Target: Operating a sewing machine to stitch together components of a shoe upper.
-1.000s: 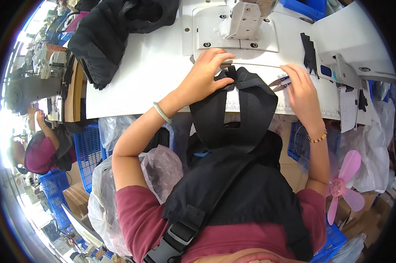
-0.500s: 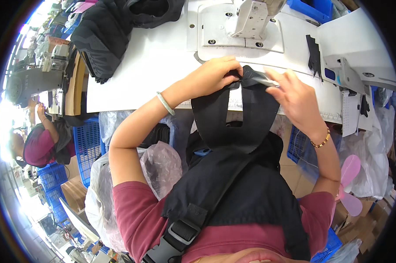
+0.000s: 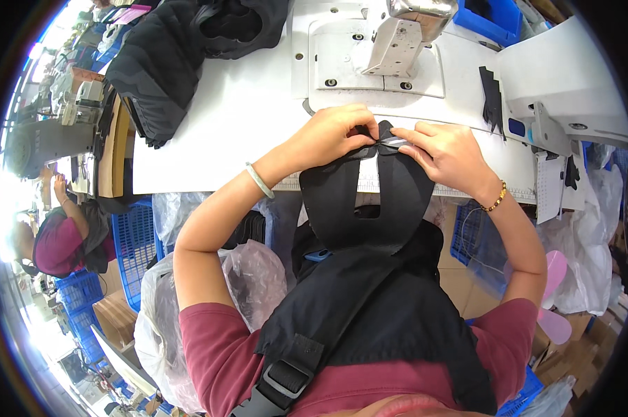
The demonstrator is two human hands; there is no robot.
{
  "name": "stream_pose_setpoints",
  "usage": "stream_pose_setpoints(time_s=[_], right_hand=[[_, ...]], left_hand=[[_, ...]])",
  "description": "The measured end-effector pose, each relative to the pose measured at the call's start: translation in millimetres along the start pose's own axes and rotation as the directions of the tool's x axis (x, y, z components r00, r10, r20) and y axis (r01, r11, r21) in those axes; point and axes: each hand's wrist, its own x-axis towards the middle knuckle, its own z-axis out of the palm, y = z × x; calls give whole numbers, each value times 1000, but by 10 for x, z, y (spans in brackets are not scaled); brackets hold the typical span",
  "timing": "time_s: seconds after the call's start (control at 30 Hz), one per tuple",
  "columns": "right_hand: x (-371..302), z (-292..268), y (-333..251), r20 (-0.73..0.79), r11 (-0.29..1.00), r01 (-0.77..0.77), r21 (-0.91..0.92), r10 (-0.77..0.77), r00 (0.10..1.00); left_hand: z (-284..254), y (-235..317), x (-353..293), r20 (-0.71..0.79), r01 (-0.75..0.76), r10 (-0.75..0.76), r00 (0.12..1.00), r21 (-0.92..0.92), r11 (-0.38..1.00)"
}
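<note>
A black fabric piece with a long slot in its middle hangs over the table's front edge, against my apron. My left hand is closed in a pinch on the upper edge of the piece. Small silvery thread snips are in my right hand, between thumb and fingers. Their tip meets the fabric right beside my left fingertips. The exact point of contact is too small to make out.
Behind my hands stands a white sewing machine on the white table. Dark garments are piled at the back left, and black strips lie at the right. Blue crates and plastic bags sit below. Another person works at far left.
My right hand has come left and slightly down, bringing the snips to my left fingertips. The left hand keeps its pinch on the fabric piece. The whole view has shifted a little.
</note>
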Motion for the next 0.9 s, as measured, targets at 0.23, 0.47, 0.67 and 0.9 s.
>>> stream_pose_setpoints(time_s=[0.23, 0.47, 0.67, 0.9], right_hand=[[-37, 56, 44, 6, 1000, 23, -7, -23, 1000], [31, 24, 9, -7, 998, 57, -37, -57, 998], [114, -73, -79, 66, 991, 85, -99, -79, 995], [26, 26, -75, 50, 991, 54, -122, -48, 998]], left_hand=[[23, -45, -2, 24, 39, -38, 999, -42, 998], [19, -40, -16, 13, -21, 21, 1000, -31, 999], [-5, 14, -17, 56, -121, 117, 992, 80, 989], [124, 153, -58, 148, -403, 474, 868, 767, 498]])
